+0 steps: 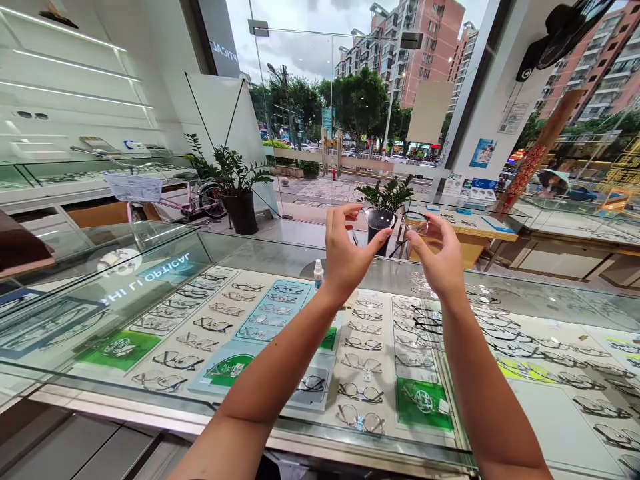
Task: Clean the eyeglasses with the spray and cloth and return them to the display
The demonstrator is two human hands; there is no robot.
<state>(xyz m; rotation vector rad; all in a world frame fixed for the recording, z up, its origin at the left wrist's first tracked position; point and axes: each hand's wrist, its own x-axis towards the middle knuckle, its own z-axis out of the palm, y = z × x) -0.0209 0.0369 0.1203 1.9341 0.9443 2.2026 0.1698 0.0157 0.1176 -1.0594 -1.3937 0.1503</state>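
Both my hands are raised above a glass display case, holding one pair of thin-rimmed glasses [381,219] between them. My left hand [350,250] pinches the left side of the frame, with thumb and fingers at the lens edge. On the other side, my right hand [436,250] has its thumb and fingers closed round the right rim. The lenses face the window, and a dark plant pot shows through them. Below, inside the case [240,413], lie rows of eyeglasses [361,392].
A small white spray bottle [319,273] stands on the glass top, left of my hands. Potted plants [243,193], a pink bicycle [185,195] and glass doors are beyond the case. A wooden table [475,230] stands at the back right.
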